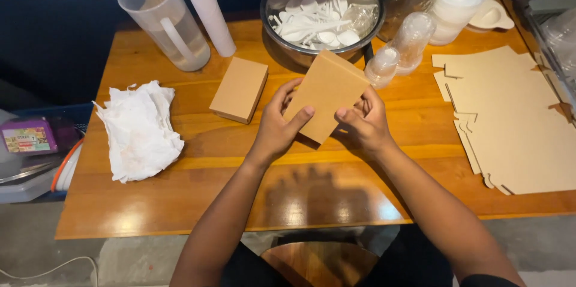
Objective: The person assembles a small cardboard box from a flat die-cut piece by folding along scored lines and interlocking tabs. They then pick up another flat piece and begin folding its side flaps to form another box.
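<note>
Left hand and right hand both clasp tilted brown cardboard box from lower edges, thumbs on front face, above table; second box just left.

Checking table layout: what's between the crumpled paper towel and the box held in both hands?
Head view: a closed brown box lies on the table between the paper towel and the held box; otherwise bare wood.

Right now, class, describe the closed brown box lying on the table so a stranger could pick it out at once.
Start at the steel bowl of white spoons at the table's far edge. Just left and nearer lies the closed cardboard box, beside the crumpled white paper. Unlike the flat cardboard sheets at the right, it is folded up, and no hand touches it.
</note>
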